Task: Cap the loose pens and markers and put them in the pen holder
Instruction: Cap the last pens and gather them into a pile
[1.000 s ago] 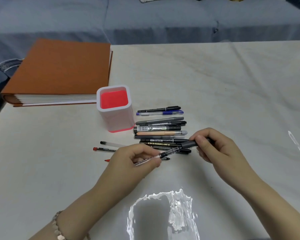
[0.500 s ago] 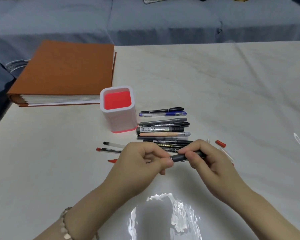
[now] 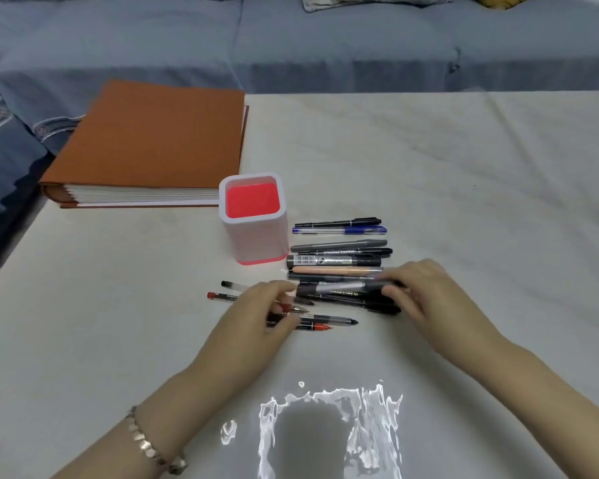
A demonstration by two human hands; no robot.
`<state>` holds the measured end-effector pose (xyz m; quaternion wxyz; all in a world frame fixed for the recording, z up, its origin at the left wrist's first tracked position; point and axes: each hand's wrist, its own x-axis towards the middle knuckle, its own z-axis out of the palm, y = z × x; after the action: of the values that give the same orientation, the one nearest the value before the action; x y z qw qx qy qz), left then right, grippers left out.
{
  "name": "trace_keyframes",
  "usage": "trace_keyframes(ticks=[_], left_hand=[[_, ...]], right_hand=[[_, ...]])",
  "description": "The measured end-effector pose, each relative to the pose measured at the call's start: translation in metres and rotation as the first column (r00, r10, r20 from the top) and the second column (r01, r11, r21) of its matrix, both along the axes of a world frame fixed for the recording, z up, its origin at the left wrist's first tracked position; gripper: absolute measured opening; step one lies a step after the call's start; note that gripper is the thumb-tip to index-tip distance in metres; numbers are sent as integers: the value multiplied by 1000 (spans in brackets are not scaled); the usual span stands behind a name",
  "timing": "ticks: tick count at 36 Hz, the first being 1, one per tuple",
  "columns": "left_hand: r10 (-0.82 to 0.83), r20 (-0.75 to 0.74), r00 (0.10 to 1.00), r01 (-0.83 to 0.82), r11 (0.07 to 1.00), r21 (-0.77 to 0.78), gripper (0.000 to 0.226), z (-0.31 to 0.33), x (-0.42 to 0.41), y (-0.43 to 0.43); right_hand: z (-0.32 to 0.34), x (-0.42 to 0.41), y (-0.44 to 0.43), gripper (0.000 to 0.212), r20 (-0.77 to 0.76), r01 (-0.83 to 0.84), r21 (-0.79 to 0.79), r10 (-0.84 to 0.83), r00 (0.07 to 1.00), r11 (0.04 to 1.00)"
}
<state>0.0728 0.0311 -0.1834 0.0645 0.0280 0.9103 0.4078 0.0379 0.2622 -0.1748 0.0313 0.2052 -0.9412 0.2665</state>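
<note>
The white pen holder (image 3: 256, 240) with a red inside stands upright and holds nothing I can see. Right of it, several capped pens and markers (image 3: 339, 252) lie in a row. My right hand (image 3: 429, 299) pinches the right end of a blurred, grey-capped clear pen (image 3: 339, 288) low over the near side of that row. My left hand (image 3: 253, 319) curls over several uncapped pens; one with a metal tip (image 3: 298, 308) pokes out between its fingers and thumb. A black-tipped pen (image 3: 339, 320) and a red-tipped pen (image 3: 320, 327) lie under the thumb.
A thick orange binder (image 3: 153, 143) lies at the table's back left, just behind the holder. Two thin clear pieces, one black-ended (image 3: 230, 285) and one red-ended (image 3: 218, 295), lie left of my left hand. A blue-grey sofa (image 3: 325, 46) runs behind the table.
The two hands have come apart. My right hand carried the now capped pen back over the row, and my left hand dropped onto the uncapped pens.
</note>
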Motion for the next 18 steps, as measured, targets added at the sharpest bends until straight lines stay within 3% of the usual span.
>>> trace_keyframes(ticks=[3, 7, 10, 13, 18], left_hand=[[19, -56, 998, -26, 993, -119, 24, -13, 0, -20], [-123, -72, 990, 99, 956, -278, 18, -24, 4, -30], [-222, -121, 967, 156, 899, -408, 30, -26, 5, -30], [-267, -183, 946, 150, 862, -484, 29, -25, 2, -24], [-396, -160, 904, 232, 770, -594, 18, -25, -5, -14]], right_hand=[[-4, -16, -4, 20, -40, 133, -9, -133, 990, 991], [-17, -31, -13, 22, -46, 188, 56, -186, 981, 980], [-25, -33, -16, 28, -47, 227, 122, -223, 974, 966], [-24, -25, -12, 26, -46, 254, 78, -251, 967, 964], [-21, -1, 12, 16, -5, 256, 40, -256, 967, 966]])
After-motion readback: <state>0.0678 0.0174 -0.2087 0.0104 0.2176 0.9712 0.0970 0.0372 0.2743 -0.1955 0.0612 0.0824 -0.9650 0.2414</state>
